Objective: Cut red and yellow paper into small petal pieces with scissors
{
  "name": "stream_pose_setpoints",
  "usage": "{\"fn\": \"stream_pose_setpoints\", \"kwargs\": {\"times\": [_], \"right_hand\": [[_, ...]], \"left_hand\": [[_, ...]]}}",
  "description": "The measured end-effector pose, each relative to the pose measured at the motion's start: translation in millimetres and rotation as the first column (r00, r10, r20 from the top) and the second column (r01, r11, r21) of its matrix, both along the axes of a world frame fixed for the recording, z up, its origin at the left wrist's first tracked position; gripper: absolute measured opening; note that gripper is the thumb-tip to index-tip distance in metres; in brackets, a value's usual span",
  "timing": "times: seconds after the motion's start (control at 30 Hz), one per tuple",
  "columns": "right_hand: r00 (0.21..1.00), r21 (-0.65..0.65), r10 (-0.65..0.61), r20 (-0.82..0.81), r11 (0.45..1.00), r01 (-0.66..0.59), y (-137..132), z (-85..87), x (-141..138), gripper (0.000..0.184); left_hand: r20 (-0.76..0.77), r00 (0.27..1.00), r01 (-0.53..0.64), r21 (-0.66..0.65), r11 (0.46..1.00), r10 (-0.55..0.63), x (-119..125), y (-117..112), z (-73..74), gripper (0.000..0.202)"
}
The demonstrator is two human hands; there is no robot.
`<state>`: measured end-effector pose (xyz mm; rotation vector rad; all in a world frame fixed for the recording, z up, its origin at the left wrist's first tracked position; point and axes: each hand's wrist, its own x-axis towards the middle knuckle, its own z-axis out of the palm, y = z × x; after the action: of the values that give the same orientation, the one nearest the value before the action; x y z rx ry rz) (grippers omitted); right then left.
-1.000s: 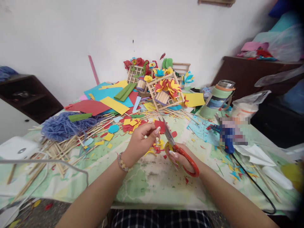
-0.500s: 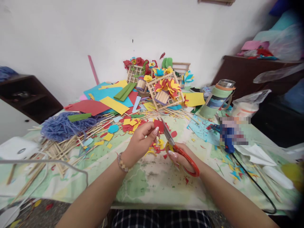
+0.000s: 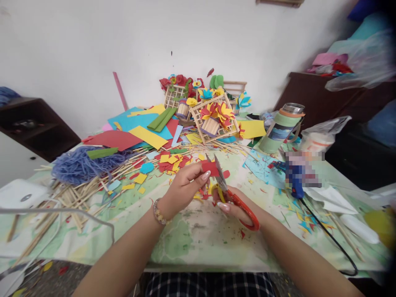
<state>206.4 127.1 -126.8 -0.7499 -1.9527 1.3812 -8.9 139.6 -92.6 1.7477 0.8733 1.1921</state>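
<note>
Between thumb and fingers, my left hand pinches a small piece of red paper. My right hand grips orange-red-handled scissors; a yellow part shows on the inner handle. The scissor blades are spread apart and overlap the right side of the red paper. Whether they touch it I cannot tell. Small red and yellow paper pieces lie in a pile beyond my left hand. A few yellow and red scraps sit on the cloth beneath my hands.
Stick frames with paper flowers stand against the wall. At left are purple yarn, loose sticks and a white device. On the right stand a green bottle and a blue glue gun with a black cord.
The scissor blades have spread wider, and the red paper now lies more between them. My left hand has shifted slightly to the right with the paper.
</note>
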Motion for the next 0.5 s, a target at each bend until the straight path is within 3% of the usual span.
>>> {"fn": "stream_pose_setpoints", "kwargs": {"times": [0.5], "right_hand": [[0.998,0.025,-0.053,0.035,0.998,0.052,0.2,-0.4,0.3,0.051]], "left_hand": [[0.021,0.999,-0.050,0.016,0.999,0.050,-1.0,-1.4,4.9,0.049]]}}
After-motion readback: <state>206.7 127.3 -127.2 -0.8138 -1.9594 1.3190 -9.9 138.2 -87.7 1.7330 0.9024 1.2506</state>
